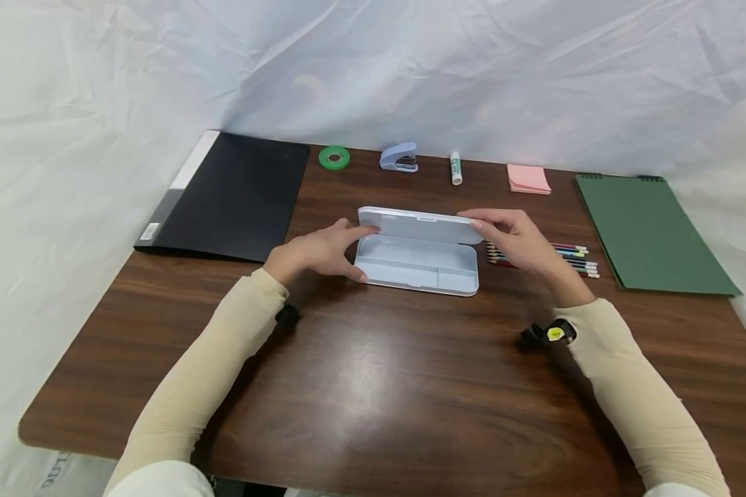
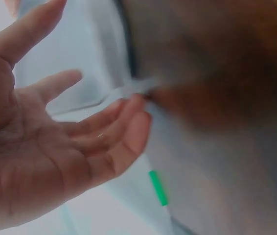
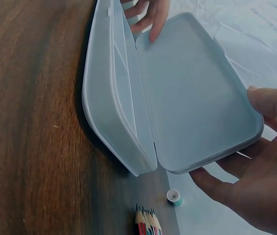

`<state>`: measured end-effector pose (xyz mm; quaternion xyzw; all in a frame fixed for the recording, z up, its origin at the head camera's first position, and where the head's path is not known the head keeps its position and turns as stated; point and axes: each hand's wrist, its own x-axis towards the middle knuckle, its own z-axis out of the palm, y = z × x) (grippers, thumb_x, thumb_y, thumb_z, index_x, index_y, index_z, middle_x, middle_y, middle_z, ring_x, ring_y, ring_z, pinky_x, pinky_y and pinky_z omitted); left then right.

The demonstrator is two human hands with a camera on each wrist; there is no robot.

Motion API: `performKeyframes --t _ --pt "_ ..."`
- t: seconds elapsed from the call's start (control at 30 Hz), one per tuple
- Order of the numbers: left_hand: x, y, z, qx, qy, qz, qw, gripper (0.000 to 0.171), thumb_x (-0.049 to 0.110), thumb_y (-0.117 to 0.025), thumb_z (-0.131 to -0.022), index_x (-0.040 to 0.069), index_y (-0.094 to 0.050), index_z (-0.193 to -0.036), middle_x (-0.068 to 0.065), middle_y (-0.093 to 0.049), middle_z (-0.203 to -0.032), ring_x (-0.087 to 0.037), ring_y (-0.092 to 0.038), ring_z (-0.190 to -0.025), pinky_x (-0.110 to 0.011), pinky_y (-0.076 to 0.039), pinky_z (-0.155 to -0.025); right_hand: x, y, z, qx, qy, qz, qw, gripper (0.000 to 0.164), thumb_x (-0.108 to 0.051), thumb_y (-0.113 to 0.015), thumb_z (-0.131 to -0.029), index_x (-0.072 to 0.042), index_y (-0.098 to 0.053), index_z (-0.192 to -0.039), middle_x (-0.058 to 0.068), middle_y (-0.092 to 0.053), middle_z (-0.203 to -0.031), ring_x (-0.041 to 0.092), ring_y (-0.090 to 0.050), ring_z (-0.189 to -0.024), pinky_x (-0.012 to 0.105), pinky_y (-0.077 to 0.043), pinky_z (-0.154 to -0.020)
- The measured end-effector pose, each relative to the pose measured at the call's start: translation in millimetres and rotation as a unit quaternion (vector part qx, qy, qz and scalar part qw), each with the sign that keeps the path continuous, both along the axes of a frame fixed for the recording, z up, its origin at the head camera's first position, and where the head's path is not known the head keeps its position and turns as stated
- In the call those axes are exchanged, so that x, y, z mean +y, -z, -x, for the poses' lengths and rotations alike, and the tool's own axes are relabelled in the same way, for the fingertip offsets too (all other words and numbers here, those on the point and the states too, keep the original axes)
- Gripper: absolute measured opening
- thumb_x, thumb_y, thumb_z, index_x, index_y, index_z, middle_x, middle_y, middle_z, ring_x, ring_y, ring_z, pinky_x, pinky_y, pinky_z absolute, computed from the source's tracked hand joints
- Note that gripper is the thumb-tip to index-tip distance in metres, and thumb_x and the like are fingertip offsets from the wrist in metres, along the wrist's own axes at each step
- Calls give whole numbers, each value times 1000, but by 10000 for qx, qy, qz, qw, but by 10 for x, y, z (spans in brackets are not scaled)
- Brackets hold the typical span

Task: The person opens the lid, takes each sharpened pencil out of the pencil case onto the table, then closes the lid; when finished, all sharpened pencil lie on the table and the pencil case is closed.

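Observation:
A pale blue plastic pencil case lies on the table with its lid raised on the hinge. Shallow dividers split its inside, and no contents show there. My right hand pinches the lid's right corner, thumb on the inner face and fingers behind, as the right wrist view shows. At the case's left end is my left hand, fingers spread. Its thumb sits at the front left corner while a finger touches the lid's inner side. In the left wrist view the palm faces the camera, with the case blurred behind.
Several pencils lie right of the case, partly behind my right hand. Along the back are green tape, a blue stapler, a glue stick and pink sticky notes. A black folder lies left, a green notebook right.

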<state>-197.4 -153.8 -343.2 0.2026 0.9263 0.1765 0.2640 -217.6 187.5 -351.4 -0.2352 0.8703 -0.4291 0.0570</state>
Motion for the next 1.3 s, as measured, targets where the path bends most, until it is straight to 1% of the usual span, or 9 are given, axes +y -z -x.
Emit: performKeyframes --t 0.1,0.2,0.27,0.37,0.43,0.6,0.7,0.9,1.3 --pt "-129 -137 -65 -141 241 -215 9994 71 37 -75 -89 17 -43 -149 -14 -49 -134 -26 -54 -114 -45 -45 -97 3 6 -8 40 -119 10 9999 32 -21 -51 -105 -11 -66 -132 13 -64 -133 -5 -56 -113 14 -42 -92" --pt "-265 -272 -92 84 302 -1054 9939 38 27 -74 -90 8 -62 -121 -12 -63 -111 -25 -58 -100 -41 -48 -87 14 5 -16 18 -395 69 9992 32 -17 -53 -104 -8 -66 -132 15 -64 -134 -6 -57 -114 13 -44 -92" --pt "-327 -335 -88 527 127 -1813 9819 23 21 -73 -91 6 -66 -107 -11 -66 -99 -24 -60 -90 -38 -49 -81 23 5 -23 -80 -622 105 9980 32 -14 -54 -103 -5 -65 -132 16 -63 -136 -6 -56 -116 13 -44 -92" --pt "-330 -341 -38 1270 -160 -2445 9612 24 22 -72 -92 8 -67 -111 -9 -65 -106 -25 -62 -94 -38 -49 -82 36 7 -38 -206 -877 107 9959 32 -12 -58 -100 -2 -66 -130 16 -60 -139 -7 -54 -121 14 -45 -94" --pt "-272 -307 10 1401 -244 -2321 9622 38 28 -72 -93 11 -64 -126 -9 -60 -125 -26 -59 -112 -41 -48 -92 49 15 -50 -243 -993 63 9947 30 -11 -59 -100 -3 -67 -127 16 -59 -141 -7 -53 -123 15 -45 -95" --pt "-42 -210 143 958 202 -1351 9860 64 43 -67 -94 15 -48 -148 -11 -40 -154 -29 -39 -142 -49 -36 -112 72 58 -55 -259 -1195 15 9925 26 -9 -63 -97 -5 -71 -121 17 -58 -142 4 -52 -132 16 -42 -99" --pt "83 -169 193 722 465 -1049 9908 66 43 -69 -93 13 -48 -148 -11 -40 -154 -27 -38 -143 -47 -34 -114 66 80 -48 -266 -1273 -161 9914 29 -9 -69 -93 -7 -72 -122 16 -55 -145 19 -48 -138 22 -40 -105" --pt "234 -82 224 357 845 -675 9935 69 40 -76 -88 14 -50 -147 -10 -44 -153 -27 -39 -142 -45 -33 -116 20 128 -63 -201 -1419 -950 9851 49 -17 -79 -85 -12 -65 -132 17 -46 -153 39 -39 -143 61 -31 -112" --pt "331 3 197 263 485 -159 9983 78 35 -83 -82 23 -46 -149 -8 -42 -154 -28 -37 -142 -47 -34 -114 -59 152 -85 82 -1531 -1777 9721 65 -30 -86 -78 -12 -62 -136 20 -39 -157 42 -38 -143 62 -31 -111"
